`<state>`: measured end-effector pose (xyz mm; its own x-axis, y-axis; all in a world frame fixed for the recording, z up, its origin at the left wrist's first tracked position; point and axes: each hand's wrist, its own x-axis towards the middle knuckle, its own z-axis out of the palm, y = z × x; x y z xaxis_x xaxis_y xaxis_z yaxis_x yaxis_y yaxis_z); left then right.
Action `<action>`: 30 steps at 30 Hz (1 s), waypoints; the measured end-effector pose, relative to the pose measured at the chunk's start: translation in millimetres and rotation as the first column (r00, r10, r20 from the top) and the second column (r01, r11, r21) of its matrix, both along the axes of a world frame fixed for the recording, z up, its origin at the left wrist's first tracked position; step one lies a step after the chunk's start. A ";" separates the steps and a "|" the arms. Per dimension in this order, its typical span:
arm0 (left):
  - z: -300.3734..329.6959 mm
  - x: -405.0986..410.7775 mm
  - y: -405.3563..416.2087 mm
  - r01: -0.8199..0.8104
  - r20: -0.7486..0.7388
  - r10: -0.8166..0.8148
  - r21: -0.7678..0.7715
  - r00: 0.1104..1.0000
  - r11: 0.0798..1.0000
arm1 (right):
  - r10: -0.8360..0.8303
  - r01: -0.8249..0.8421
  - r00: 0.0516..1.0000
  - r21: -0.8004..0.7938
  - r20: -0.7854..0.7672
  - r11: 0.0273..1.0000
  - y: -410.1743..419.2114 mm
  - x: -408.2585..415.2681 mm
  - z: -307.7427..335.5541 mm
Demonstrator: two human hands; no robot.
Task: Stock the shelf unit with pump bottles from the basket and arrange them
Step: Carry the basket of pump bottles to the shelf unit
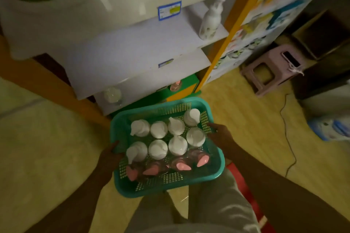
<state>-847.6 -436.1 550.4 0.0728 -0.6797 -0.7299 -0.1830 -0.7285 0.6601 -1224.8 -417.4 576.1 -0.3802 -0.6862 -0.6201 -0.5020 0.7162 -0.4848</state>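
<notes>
Two hands carry your teal basket (166, 185) in front of the shelf unit (132, 47); your left hand (110, 154) grips its left rim, your right hand (219, 134) grips the right rim; eight white pump bottles (158, 149) stand inside in two rows, with four pink-topped bottles (182, 165) nearest you; one white pump bottle (210, 21) stands on a middle shelf; a lilac stool (272, 70) sits to the right.

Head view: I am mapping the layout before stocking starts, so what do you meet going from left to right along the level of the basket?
Left hand on the basket's left rim → teal basket of pump bottles → right hand on its right rim → black cable on the floor.
</notes>
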 end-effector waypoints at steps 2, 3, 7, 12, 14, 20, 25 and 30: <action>2.2 -15.0 -3.7 -0.029 -0.003 0.029 -0.008 1.000 1.000 | 0.073 -0.073 0.997 -0.003 -0.014 0.997 -11.9 -12.5 -1.7; 0.5 -22.0 -4.6 -0.049 -0.004 0.049 -0.016 0.999 0.999 | 0.108 -0.109 0.994 -0.014 -0.016 0.994 -19.1 -21.5 -8.0; -4.2 -63.9 -3.6 -0.148 0.049 0.149 -0.011 0.988 0.989 | 0.222 -0.222 0.974 -0.007 0.049 0.975 -58.1 -64.1 -32.1; -31.9 -136.3 1.2 -0.316 0.130 0.312 0.005 0.941 0.949 | 0.309 -0.314 0.935 0.000 0.176 0.950 -119.7 -119.0 -84.7; -44.6 -161.6 5.0 -0.386 0.161 0.380 0.010 0.911 0.922 | 0.404 -0.419 0.891 0.027 0.208 0.908 -143.0 -134.0 -101.7; -89.5 -180.7 34.4 -0.519 0.259 0.490 0.056 0.833 0.853 | 0.474 -0.485 0.845 -0.018 0.248 0.874 -159.8 -138.0 -142.7; -186.9 -171.0 39.8 -0.543 0.256 0.509 0.082 0.822 0.835 | 0.453 -0.469 0.849 -0.008 0.270 0.883 -154.6 -123.4 -244.8; -320.6 -160.6 24.2 -0.519 0.290 0.488 0.038 0.823 0.854 | 0.529 -0.553 0.825 0.097 0.199 0.827 -145.1 -131.3 -427.7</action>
